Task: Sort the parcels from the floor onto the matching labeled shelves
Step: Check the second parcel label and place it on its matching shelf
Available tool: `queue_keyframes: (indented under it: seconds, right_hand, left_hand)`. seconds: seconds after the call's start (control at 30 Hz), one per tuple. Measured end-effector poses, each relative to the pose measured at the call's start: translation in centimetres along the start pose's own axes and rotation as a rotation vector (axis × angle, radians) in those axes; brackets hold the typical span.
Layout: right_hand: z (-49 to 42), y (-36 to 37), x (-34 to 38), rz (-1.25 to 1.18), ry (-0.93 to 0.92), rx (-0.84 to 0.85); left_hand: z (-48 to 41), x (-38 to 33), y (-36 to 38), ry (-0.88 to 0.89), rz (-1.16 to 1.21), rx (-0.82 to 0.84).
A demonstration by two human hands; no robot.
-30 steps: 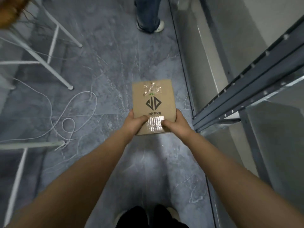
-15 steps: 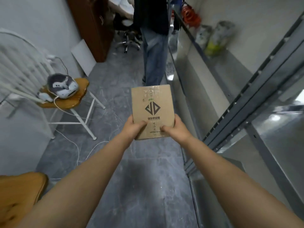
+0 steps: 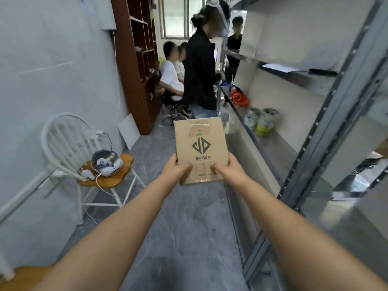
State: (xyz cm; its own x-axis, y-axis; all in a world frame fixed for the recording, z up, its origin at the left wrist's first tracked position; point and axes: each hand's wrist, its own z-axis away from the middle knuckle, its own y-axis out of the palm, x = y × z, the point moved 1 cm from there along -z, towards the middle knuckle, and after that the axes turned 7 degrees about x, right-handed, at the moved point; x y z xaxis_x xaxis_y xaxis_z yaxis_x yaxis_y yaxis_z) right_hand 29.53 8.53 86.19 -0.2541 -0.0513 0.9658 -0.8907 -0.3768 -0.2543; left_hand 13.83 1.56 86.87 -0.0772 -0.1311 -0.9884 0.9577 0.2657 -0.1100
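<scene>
A flat brown cardboard parcel [image 3: 200, 141] with a dark diamond logo and clear tape is held out in front of me at chest height. My left hand [image 3: 175, 168] grips its lower left edge, thumb on top. Gripping the lower right edge the same way is my right hand [image 3: 227, 169]. The grey metal shelf rack [image 3: 315, 148] runs along my right side, its nearest upright just right of the parcel. No shelf label is readable.
A person in a black top [image 3: 199, 70] stands in the aisle behind the parcel, others beyond. The shelf holds two paint cans [image 3: 262, 121], an orange cable coil [image 3: 238, 97] and a paper sheet [image 3: 280, 67]. A white chair [image 3: 84, 162] with a headset stands left.
The view has tilted up from the floor to the aisle and shelves. The parcel has stayed in both hands and is now raised a little higher in front of me.
</scene>
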Motion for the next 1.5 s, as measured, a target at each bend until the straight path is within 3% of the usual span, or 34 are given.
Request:
queue_keyframes:
  seconds: [0.53,0.7,0.83,0.97,1.13,1.5]
  right_hand:
    - [0.7,-2.8,7.0,-0.036,-0.127,-0.057]
    - [2.2,-5.0,6.6,-0.051,-0.109,-0.112]
    - [3.7,-6.9,6.1,-0.084,-0.088,-0.132]
    - [5.5,-8.1,5.3,-0.127,-0.058,-0.208]
    - [8.3,-9.4,4.6,-0.185,-0.020,-0.363]
    - [16.5,-9.3,4.6,-0.103,0.052,-0.604]
  left_hand:
    - [-0.3,-7.7,-0.2,0.178,0.023,0.029]
    - [-0.9,-7.8,0.8,0.091,0.071,0.003]
    - [-1.3,-7.5,2.8,0.131,0.084,0.023]
    - [-1.8,-7.9,4.8,0.156,0.126,0.193]
    - [-1.2,-9.0,7.3,0.045,0.135,0.507]
    - [1.5,-8.5,10.5,-0.019,0.304,0.761]
